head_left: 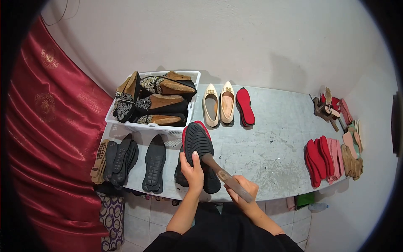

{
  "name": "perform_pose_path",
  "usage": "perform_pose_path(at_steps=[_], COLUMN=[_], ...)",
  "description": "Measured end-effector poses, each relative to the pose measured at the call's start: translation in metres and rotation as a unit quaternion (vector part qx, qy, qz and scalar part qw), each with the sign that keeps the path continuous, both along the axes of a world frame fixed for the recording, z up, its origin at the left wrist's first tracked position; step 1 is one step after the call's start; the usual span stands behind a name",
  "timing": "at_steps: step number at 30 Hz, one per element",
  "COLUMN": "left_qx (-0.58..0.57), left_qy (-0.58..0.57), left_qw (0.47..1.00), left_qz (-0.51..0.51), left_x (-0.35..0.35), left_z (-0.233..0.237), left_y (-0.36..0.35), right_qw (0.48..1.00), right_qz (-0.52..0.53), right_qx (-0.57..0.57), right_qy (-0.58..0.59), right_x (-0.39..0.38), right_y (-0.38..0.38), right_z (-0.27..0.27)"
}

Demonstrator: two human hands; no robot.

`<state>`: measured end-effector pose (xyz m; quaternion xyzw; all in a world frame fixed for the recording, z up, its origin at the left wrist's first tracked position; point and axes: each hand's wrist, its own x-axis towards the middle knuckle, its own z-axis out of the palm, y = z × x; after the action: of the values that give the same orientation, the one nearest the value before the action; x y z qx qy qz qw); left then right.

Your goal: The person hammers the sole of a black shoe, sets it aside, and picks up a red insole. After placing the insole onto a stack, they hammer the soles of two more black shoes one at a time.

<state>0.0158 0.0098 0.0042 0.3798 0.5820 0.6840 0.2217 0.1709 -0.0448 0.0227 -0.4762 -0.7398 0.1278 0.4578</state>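
My left hand point(193, 171) grips a black ridged shoe sole point(199, 142) with a red layer showing along its edge. The sole is held tilted above the near edge of the table, its tread facing me. Closed around a long wooden tool point(228, 178), like a handle or mallet, is my right hand point(244, 194). The tool's far end meets the tread near my left thumb. Below the held sole lie more black soles point(211, 180), partly hidden by my left hand.
A white basket point(156, 127) holds embellished shoes on wooden lasts. Behind the work stand cream shoes point(227, 105) and a red sole piece point(245, 107). Black soles point(154, 166) lie left; red pieces point(317, 157) and hand tools point(325, 107) are right. A red curtain point(46, 138) hangs left.
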Motion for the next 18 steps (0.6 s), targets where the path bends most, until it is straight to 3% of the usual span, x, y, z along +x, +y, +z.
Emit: perform_pose_path(at_steps=[3,10,15,18], left_qx=[0.011,0.040,0.035,0.010], left_qy=[-0.015,-0.095,-0.076,-0.087], left_qw=[1.000,0.994,0.996,0.994], left_qz=[-0.005,-0.021,-0.026,-0.061], left_x=[-0.001,-0.004,-0.006,-0.017], left_z=[0.001,0.001,0.008,-0.004], left_y=[-0.001,0.012,0.015,0.020], right_qw=[0.999,1.000,0.998,1.000], right_qz=[-0.002,0.001,0.012,0.002], right_qx=[-0.003,-0.006,-0.063,-0.015], right_qy=[0.042,0.006,-0.004,-0.005], right_x=[0.001,0.001,0.001,0.004], right_y=[-0.009,-0.009,-0.013,-0.016], right_z=[0.007,-0.002,-0.006,-0.019])
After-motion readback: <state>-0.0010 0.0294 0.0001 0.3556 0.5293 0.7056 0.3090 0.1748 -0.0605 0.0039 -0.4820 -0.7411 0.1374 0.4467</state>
